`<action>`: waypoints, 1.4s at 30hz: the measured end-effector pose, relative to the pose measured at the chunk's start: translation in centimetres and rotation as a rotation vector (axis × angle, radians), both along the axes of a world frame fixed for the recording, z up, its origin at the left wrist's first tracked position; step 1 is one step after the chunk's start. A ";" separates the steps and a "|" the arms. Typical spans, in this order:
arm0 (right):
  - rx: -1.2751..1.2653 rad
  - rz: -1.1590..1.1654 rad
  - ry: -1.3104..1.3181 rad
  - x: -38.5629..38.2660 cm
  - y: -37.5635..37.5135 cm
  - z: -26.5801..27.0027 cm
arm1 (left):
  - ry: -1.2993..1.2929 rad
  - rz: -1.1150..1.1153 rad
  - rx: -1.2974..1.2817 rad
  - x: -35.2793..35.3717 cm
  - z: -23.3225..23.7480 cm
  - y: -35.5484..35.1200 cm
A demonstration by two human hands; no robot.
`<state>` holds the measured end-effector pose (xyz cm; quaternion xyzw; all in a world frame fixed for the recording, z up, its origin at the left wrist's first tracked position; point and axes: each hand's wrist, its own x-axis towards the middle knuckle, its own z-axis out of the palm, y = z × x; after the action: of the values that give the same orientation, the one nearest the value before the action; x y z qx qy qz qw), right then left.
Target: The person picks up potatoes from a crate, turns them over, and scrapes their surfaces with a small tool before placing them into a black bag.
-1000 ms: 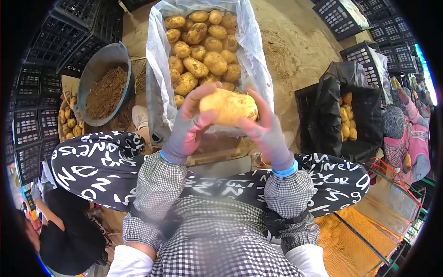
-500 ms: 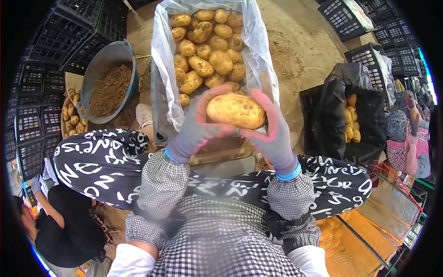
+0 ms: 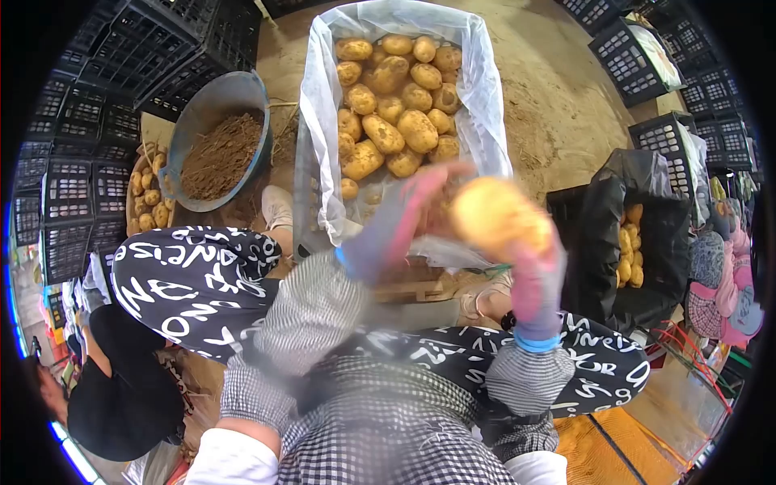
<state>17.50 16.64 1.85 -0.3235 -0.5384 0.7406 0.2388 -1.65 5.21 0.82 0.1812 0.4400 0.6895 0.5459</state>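
The right hand [image 3: 529,275] is cupping a large potato [image 3: 499,217] from beneath, probably supporting its weight, at 5 o'clock of the plastic-lined crate [image 3: 485,105]. The left hand [image 3: 400,222] is blurring at the potato's 9 o'clock, so I cannot tell its grip.

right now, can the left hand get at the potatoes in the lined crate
Probably yes: the left hand hangs blurred at the near edge of the crate, its potatoes lie uncovered, and nothing stands between. The right hand has the one potato.
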 end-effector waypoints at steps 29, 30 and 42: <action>0.526 -0.448 -0.226 0.1 3.8 -0.7 | 0.394 -0.133 -0.302 -6.8 -6.6 4.4; 0.414 -0.358 -0.225 -0.8 2.6 -0.4 | 0.432 -0.176 -0.227 -6.0 -4.1 3.5; -0.212 0.221 0.160 -2.0 -2.6 0.9 | 0.146 -0.095 -0.009 1.7 2.3 -4.2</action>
<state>15.47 14.05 2.73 -0.2259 -0.4687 0.8384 0.1625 0.07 1.03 3.08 0.2492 0.4724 0.6459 0.5455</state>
